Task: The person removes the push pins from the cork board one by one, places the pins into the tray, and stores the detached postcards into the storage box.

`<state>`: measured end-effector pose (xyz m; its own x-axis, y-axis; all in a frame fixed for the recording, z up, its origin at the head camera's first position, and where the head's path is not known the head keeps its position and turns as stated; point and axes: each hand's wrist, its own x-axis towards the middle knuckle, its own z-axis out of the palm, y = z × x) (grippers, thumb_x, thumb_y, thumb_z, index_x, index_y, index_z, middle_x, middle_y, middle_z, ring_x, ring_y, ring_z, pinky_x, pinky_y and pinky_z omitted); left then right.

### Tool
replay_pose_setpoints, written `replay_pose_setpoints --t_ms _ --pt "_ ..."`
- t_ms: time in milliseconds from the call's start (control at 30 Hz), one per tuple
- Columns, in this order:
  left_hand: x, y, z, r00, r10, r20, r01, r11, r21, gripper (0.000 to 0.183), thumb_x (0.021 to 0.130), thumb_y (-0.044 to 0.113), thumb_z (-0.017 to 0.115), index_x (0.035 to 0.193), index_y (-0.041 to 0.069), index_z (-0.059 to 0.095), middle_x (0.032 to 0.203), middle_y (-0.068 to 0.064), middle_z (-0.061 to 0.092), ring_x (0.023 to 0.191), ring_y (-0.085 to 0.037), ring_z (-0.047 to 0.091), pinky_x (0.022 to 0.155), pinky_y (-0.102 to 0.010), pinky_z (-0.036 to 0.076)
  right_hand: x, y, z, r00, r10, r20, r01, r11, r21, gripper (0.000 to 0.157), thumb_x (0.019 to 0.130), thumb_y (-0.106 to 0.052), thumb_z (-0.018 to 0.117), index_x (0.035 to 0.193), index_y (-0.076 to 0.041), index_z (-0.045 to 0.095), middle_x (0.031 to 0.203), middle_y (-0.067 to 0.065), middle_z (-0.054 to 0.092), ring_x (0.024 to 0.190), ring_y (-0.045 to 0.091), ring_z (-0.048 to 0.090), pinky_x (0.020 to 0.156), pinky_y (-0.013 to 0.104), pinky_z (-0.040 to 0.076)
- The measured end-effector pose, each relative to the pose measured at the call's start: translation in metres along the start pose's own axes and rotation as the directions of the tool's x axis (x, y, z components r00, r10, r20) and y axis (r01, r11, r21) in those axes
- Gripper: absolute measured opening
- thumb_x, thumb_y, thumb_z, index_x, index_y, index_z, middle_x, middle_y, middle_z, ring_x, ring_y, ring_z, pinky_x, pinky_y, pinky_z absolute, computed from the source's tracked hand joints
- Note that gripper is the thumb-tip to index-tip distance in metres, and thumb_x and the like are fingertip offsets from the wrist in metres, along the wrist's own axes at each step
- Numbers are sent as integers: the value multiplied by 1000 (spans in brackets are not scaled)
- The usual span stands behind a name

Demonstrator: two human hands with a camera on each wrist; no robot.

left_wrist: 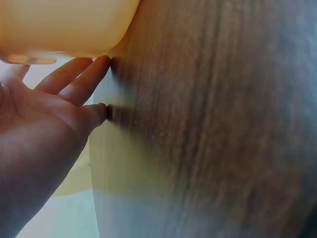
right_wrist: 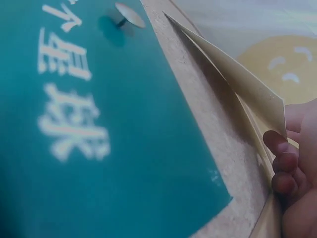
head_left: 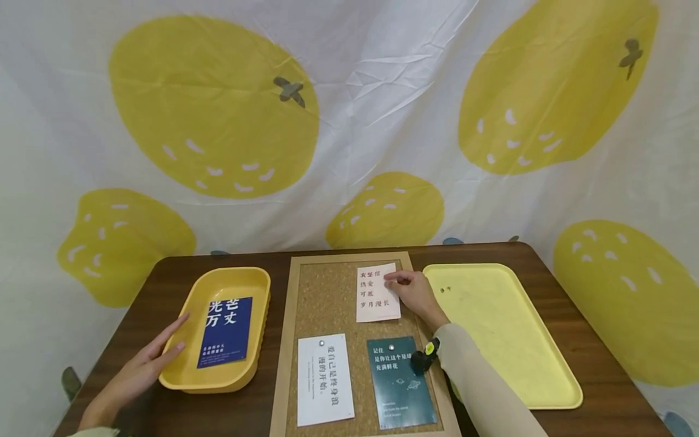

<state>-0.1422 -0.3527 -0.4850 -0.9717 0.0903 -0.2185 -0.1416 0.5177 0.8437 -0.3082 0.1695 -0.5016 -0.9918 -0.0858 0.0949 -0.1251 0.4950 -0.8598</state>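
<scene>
My right hand [head_left: 417, 296] pinches the right edge of a white card [head_left: 377, 306] with dark printed characters, over the upper right of a wood-framed cork board [head_left: 322, 294]. Seen from the right wrist, the card [right_wrist: 247, 89] stands tilted off the cork at the held corner. Below it, a teal card [head_left: 401, 394] lies on the board under a thumbtack [right_wrist: 130, 15]. To its left is a white card with vertical writing [head_left: 322, 394], also tacked. My left hand [head_left: 136, 370] rests at the left rim of a yellow-orange tray [head_left: 218, 379], fingers fairly straight. That tray holds a blue card [head_left: 226, 334].
A flat pale yellow tray [head_left: 502, 340] lies right of the board, with a couple of small dark bits [head_left: 445, 290] near its upper left. The dark wooden table [head_left: 595, 364] backs onto a white curtain [head_left: 377, 109] with yellow fruit prints.
</scene>
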Motion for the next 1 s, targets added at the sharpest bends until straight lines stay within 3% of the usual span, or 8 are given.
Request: replay_pose_setpoints --t_ms 233,433,500,633,733,1000 --pt "0 0 0 1000 -14 10 14 1000 -8 73 103 39 51 161 19 12 164 -23 0 147 -51 1 112 -71 10 -1 -3 -1 1000 2 2 -2 999 46 18 93 -14 67 107 -8 78 114 10 73 111 27 64 94 44 49" --pt "0 2 0 1000 -22 12 22 1000 -9 73 102 39 52 161 20 12 165 -23 0 148 -50 2 113 -71 10 1 -6 -4 1000 16 11 -17 998 62 20 93 -16 68 110 -10 77 114 9 73 105 24 63 86 35 48" --pt "1 2 0 1000 -20 13 20 1000 10 73 102 39 52 161 21 12 165 -22 2 148 -48 4 115 -65 15 1 -7 -5 1000 19 11 -20 998 64 21 93 -16 68 112 -11 77 114 8 73 102 23 62 83 32 47" --pt "1 2 0 1000 6 15 -6 1000 15 72 103 36 51 161 21 11 165 -22 2 148 -48 6 115 -63 17 4 -10 -5 1000 16 0 -16 997 81 21 94 -17 68 113 -13 76 115 7 73 100 22 59 81 31 45" --pt "2 0 2 1000 19 17 -18 1000 -6 72 103 33 52 161 20 10 164 -24 1 147 -49 4 112 -69 13 6 -13 -5 1000 -1 -9 2 996 94 22 94 -18 69 113 -12 76 115 7 73 98 21 59 79 30 45" --pt "4 2 4 1000 11 6 -11 1000 -8 73 103 32 53 161 19 11 164 -25 3 147 -50 5 112 -71 13 8 -22 -6 1000 22 -17 -19 989 148 23 93 -21 70 114 -14 76 112 7 73 93 19 58 76 28 44"
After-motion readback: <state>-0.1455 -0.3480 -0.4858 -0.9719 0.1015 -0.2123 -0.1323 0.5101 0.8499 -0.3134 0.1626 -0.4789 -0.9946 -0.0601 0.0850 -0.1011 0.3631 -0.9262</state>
